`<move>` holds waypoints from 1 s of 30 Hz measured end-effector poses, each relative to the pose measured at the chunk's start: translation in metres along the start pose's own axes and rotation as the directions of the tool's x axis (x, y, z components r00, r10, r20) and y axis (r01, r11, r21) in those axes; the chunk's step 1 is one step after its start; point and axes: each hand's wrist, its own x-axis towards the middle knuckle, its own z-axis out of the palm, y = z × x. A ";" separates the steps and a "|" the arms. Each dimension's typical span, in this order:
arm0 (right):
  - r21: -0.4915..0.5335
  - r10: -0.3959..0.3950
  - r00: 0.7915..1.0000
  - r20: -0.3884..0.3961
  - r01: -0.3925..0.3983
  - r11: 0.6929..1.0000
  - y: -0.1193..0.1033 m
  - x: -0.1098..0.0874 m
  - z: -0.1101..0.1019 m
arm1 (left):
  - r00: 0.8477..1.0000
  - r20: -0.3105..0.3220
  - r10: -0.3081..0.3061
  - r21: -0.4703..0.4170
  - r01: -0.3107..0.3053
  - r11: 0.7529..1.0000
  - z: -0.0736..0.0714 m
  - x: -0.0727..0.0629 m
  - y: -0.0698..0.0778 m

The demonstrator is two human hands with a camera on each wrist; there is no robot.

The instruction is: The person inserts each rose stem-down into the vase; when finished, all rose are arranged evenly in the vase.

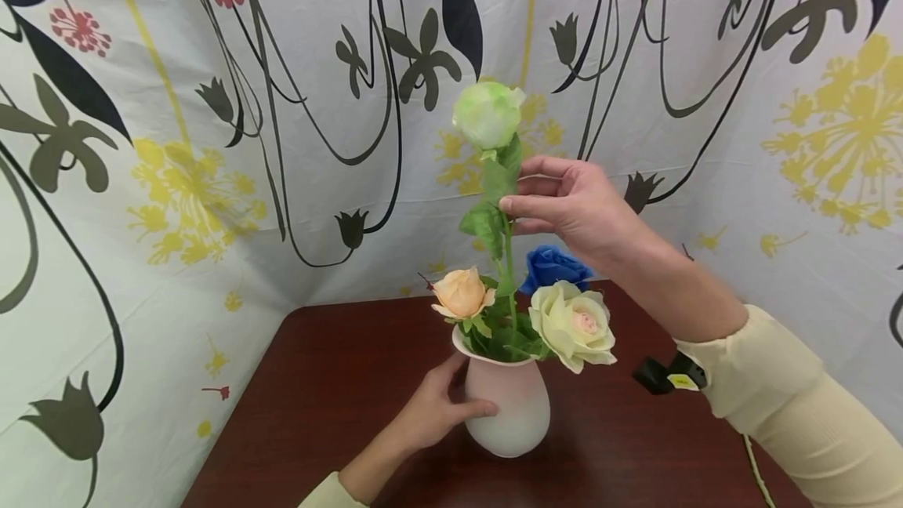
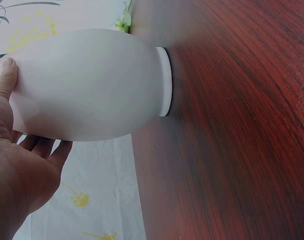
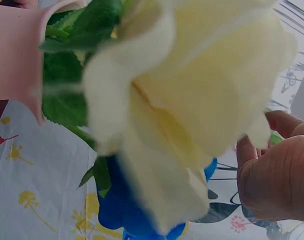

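Matt vase (image 1: 518, 406), glossy wd-look tbl (image 1: 346, 390)

– Doing what with the right hand (image 1: 571, 201)?
– Holding it high above the left hand (image 1: 439, 408), pinching with thumb (image 1: 531, 206) and curved fingers (image 1: 546, 166), with forearm (image 1: 659, 281) slanting up from the lower right.
– And with the left?
– Gripping lower down, with thumb (image 1: 476, 409) spread well apart from the bent fingers (image 2: 60, 155).

In my head view, the vase (image 1: 509, 406) hides the foot of the tall stem (image 1: 509, 257) inside it and some of my left hand (image 1: 432, 410) behind it. Beside its mouth, my right-wrist view blurs the cream rose (image 3: 191, 90), which partly covers the blue rose (image 3: 117, 205).
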 end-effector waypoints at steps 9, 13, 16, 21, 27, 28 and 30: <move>-0.100 0.061 0.996 0.060 -0.055 0.993 0.010 0.003 0.006 | 1.000 0.003 0.009 0.000 -0.009 1.000 0.000 0.000 -0.001; -0.150 0.110 0.985 0.134 -0.089 0.985 0.020 0.004 0.009 | 1.000 -0.001 0.003 0.015 -0.003 1.000 0.000 0.000 -0.001; -0.247 0.144 0.971 0.192 -0.094 0.964 0.025 0.003 0.009 | 1.000 0.003 -0.005 0.021 0.005 1.000 0.000 0.000 -0.002; -0.451 0.142 0.944 0.299 0.008 0.893 0.027 -0.001 0.009 | 1.000 0.017 -0.005 0.013 0.005 1.000 0.000 0.000 -0.003; -0.668 0.189 0.897 0.399 0.143 0.730 0.020 -0.008 0.008 | 1.000 0.014 0.027 0.035 -0.028 0.999 0.000 0.001 -0.004; -0.697 0.198 0.894 0.403 0.160 0.699 0.018 -0.009 0.008 | 0.999 0.014 0.031 0.035 -0.032 0.999 0.001 0.001 -0.003; -0.739 0.196 0.897 0.395 0.184 0.648 0.014 -0.011 0.006 | 0.999 0.015 0.034 0.035 -0.034 0.999 0.001 0.001 -0.003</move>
